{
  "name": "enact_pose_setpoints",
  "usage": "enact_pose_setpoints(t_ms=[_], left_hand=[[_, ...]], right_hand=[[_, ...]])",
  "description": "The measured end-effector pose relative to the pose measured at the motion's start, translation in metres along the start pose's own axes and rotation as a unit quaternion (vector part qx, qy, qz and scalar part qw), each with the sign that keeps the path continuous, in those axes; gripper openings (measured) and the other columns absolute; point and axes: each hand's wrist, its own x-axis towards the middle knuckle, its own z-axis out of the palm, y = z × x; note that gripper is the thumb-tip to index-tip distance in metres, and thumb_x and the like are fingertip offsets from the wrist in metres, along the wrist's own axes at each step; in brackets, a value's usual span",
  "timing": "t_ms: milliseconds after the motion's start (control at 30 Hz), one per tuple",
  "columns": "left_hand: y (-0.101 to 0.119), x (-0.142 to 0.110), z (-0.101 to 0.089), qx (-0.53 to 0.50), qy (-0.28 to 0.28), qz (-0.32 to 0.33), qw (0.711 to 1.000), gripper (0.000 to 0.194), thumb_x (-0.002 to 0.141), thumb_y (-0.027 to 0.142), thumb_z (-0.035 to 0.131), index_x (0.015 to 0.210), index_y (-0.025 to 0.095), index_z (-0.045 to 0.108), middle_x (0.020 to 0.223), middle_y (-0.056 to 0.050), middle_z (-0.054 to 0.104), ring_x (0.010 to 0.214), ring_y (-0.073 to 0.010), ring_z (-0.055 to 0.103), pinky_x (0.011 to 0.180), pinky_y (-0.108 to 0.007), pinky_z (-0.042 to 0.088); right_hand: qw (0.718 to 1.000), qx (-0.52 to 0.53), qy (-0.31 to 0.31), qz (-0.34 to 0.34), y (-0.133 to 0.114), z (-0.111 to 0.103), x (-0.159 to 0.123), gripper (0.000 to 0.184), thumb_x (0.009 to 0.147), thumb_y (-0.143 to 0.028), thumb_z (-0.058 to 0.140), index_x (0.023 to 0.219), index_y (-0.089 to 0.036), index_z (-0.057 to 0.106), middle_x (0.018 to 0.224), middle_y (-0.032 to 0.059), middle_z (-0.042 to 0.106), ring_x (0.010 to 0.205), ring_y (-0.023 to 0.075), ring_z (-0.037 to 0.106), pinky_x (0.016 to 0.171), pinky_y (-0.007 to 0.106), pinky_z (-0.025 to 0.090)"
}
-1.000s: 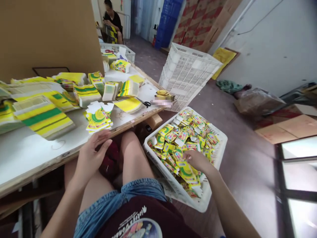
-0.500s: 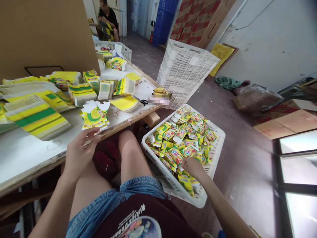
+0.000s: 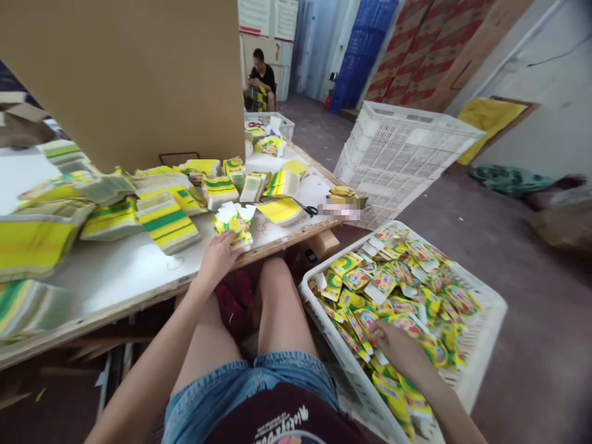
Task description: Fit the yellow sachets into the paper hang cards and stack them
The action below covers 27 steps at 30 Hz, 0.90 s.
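Observation:
My left hand [image 3: 218,258] is at the table's front edge, fingers on top of a small pile of flat yellow-and-green cartons [image 3: 240,229] with white flaps, thumb at the near side. It appears to grip a carton at the pile's edge. My right hand [image 3: 393,344] hangs over a white plastic basket [image 3: 496,314] beside my right leg, fingers curled together; whether anything is in them is hidden. Small yellow cartons [image 3: 383,280] with red and green print fill the basket in a loose heap.
Bundles of yellow-and-green printed card [image 3: 167,222] cover much of the white table [image 3: 124,271]. Black scissors [image 3: 311,210] and bananas [image 3: 342,192] lie near its right corner. White crates [image 3: 398,157] stand stacked behind the basket. A person [image 3: 263,77] sits in the background.
My view has swung left, so the table and basket appear farther right. My left hand has moved forward onto the carton pile. My right hand remains over the basket.

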Motion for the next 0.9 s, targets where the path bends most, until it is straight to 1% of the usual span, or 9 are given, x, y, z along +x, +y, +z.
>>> enact_pose_setpoints(t_ms=[100, 167, 267, 333, 500, 633, 733, 833, 900], left_hand=[[-0.001, -0.002, 0.0, -0.009, 0.004, -0.008, 1.0, 0.027, 0.087, 0.029, 0.055, 0.106, 0.016, 0.067, 0.121, -0.013, 0.068, 0.121, -0.0272, 0.058, 0.106, -0.04, 0.041], [-0.001, -0.003, 0.0, -0.014, 0.028, -0.038, 0.999, 0.026, 0.089, 0.031, 0.053, 0.107, 0.018, 0.066, 0.118, -0.012, 0.069, 0.116, -0.0262, 0.06, 0.103, -0.039, 0.043], [-0.005, 0.003, 0.003, -0.009, 0.088, -0.131, 0.987, 0.044, 0.086, 0.039, 0.057, 0.121, 0.012, 0.056, 0.122, -0.02, 0.063, 0.119, -0.0321, 0.055, 0.101, -0.045, 0.041], [-0.01, 0.01, 0.005, -0.014, 0.102, -0.197, 0.975, 0.054, 0.078, 0.043, 0.065, 0.118, 0.009, 0.056, 0.114, -0.022, 0.064, 0.112, -0.0341, 0.058, 0.093, -0.045, 0.044], [-0.024, 0.021, 0.005, -0.069, 0.085, -0.291, 0.95, 0.029, 0.075, 0.035, 0.066, 0.095, 0.015, 0.061, 0.082, -0.009, 0.07, 0.077, -0.0244, 0.066, 0.069, -0.032, 0.048], [-0.027, 0.018, 0.001, -0.12, 0.11, -0.307, 0.938, 0.023, 0.076, 0.03, 0.061, 0.094, 0.017, 0.058, 0.068, -0.002, 0.065, 0.07, -0.0225, 0.064, 0.067, -0.032, 0.046], [-0.024, 0.017, -0.004, -0.158, 0.153, -0.306, 0.926, 0.018, 0.077, 0.028, 0.059, 0.091, 0.018, 0.055, 0.073, -0.002, 0.063, 0.071, -0.0215, 0.062, 0.07, -0.033, 0.046], [-0.011, 0.015, -0.014, -0.203, 0.208, -0.295, 0.91, 0.01, 0.078, 0.027, 0.055, 0.082, 0.02, 0.051, 0.081, -0.004, 0.061, 0.076, -0.0199, 0.059, 0.074, -0.032, 0.046], [0.007, 0.008, -0.022, -0.247, 0.229, -0.278, 0.9, 0.01, 0.081, 0.029, 0.052, 0.08, 0.021, 0.048, 0.08, -0.003, 0.058, 0.076, -0.0184, 0.058, 0.074, -0.031, 0.046]], right_hand=[[0.996, 0.062, 0.026, -0.053, -0.014, 0.002, 0.006, 0.02, 0.087, -0.028, 0.039, 0.089, -0.022, 0.058, 0.079, 0.0059, 0.07, 0.075, 0.0238, 0.066, 0.067, 0.031, 0.043], [0.991, 0.1, 0.05, -0.079, -0.029, 0.006, 0.011, 0.023, 0.086, -0.034, 0.04, 0.09, -0.023, 0.06, 0.081, 0.0062, 0.071, 0.078, 0.0252, 0.067, 0.071, 0.033, 0.045], [0.982, 0.135, 0.066, -0.112, -0.057, 0.01, 0.016, 0.026, 0.086, -0.039, 0.041, 0.091, -0.023, 0.062, 0.083, 0.0067, 0.072, 0.082, 0.0261, 0.068, 0.073, 0.035, 0.047], [0.978, 0.149, 0.054, -0.135, -0.075, 0.012, 0.018, 0.027, 0.086, -0.04, 0.041, 0.092, -0.023, 0.062, 0.083, 0.0067, 0.072, 0.082, 0.0257, 0.068, 0.073, 0.035, 0.047], [0.97, 0.173, 0.025, -0.169, -0.1, 0.018, 0.021, 0.028, 0.086, -0.039, 0.042, 0.096, -0.021, 0.062, 0.082, 0.006, 0.071, 0.077, 0.0238, 0.067, 0.071, 0.034, 0.047], [0.971, 0.173, 0.021, -0.166, -0.104, 0.022, 0.022, 0.03, 0.086, -0.04, 0.042, 0.096, -0.021, 0.062, 0.083, 0.0066, 0.071, 0.079, 0.0246, 0.067, 0.073, 0.036, 0.047], [0.968, 0.189, 0.019, -0.163, -0.109, 0.022, 0.021, 0.031, 0.085, -0.041, 0.043, 0.095, -0.02, 0.064, 0.083, 0.0072, 0.071, 0.078, 0.025, 0.067, 0.073, 0.037, 0.048], [0.958, 0.221, 0.032, -0.178, -0.122, 0.018, 0.02, 0.03, 0.084, -0.041, 0.046, 0.092, -0.02, 0.065, 0.085, 0.0077, 0.072, 0.078, 0.025, 0.066, 0.074, 0.037, 0.048], [0.945, 0.26, 0.056, -0.191, -0.137, 0.013, 0.019, 0.03, 0.085, -0.042, 0.047, 0.092, -0.02, 0.067, 0.087, 0.0078, 0.072, 0.078, 0.0241, 0.066, 0.074, 0.036, 0.048]])
